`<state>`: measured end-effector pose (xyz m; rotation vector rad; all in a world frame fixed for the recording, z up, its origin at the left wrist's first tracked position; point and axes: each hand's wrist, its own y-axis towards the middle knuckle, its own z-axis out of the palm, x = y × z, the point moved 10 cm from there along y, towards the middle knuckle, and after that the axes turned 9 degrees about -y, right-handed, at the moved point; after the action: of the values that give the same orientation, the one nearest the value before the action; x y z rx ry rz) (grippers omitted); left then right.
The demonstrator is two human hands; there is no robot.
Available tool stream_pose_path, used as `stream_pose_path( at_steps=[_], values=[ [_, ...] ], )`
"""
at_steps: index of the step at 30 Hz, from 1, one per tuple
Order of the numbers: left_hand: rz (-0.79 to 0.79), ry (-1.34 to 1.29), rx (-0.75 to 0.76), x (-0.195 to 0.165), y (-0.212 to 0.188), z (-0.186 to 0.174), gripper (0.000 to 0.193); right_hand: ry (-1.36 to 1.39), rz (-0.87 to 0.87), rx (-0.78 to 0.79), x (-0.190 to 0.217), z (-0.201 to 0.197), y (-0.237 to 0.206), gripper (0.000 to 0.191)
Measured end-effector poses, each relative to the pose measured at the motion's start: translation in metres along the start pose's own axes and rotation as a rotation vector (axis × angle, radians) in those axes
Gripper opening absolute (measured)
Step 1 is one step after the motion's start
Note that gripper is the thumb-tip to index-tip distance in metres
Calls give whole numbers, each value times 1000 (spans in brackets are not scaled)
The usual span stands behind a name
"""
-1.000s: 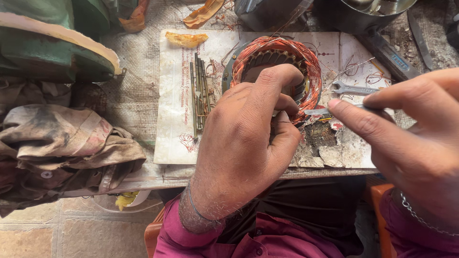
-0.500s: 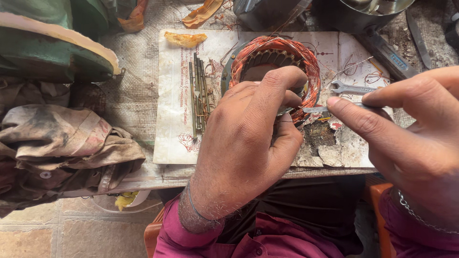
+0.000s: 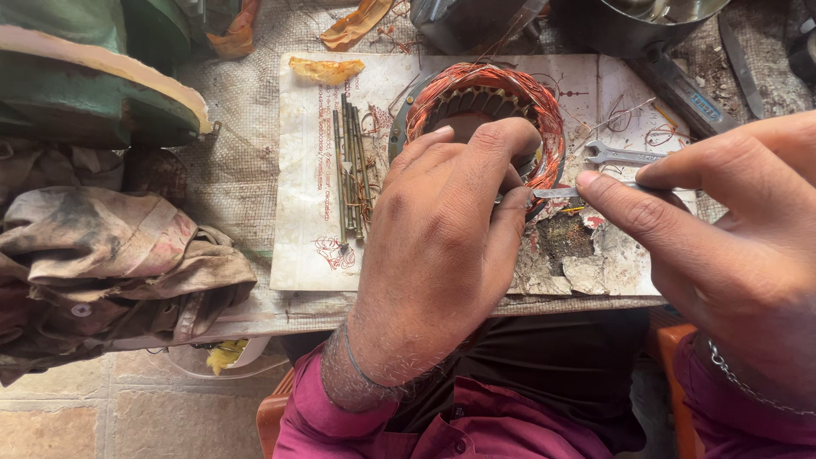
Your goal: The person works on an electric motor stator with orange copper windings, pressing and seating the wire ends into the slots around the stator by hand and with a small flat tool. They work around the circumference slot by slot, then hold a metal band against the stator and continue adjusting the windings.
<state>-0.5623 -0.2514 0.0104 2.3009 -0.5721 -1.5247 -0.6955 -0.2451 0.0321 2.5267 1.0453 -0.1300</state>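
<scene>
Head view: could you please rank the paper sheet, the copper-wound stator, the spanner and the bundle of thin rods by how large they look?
1. Paper sheet, largest by far.
2. Stator, partly hidden by the left hand.
3. Rod bundle.
4. Spanner, but part of it may be hidden behind the right hand, so third and fourth are unsure.

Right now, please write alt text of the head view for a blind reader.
A left hand rests on a copper-wound stator while the right hand holds a thin metal blade against it, over a stained paper.

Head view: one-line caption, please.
Left hand steadies copper-wound stator; right hand presses thin metal blade at its rim.
</scene>
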Motion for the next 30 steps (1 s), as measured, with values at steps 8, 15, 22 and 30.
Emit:
stream_pose_path(
  at_steps=[8,15,22,30],
  values=[
    [38,43,-43,-6,0,2,28,2,-16,-48,1,-8,1,54],
    [43,67,-54,-5,-1,5,24,-10,-19,-20,4,-7,2,58],
    [79,76,-49,-8,-1,7,30,-21,-5,-36,7,-9,4,57],
    [150,131,-38,-17,1,10,28,-61,-3,-63,10,-12,6,51]
  ],
)
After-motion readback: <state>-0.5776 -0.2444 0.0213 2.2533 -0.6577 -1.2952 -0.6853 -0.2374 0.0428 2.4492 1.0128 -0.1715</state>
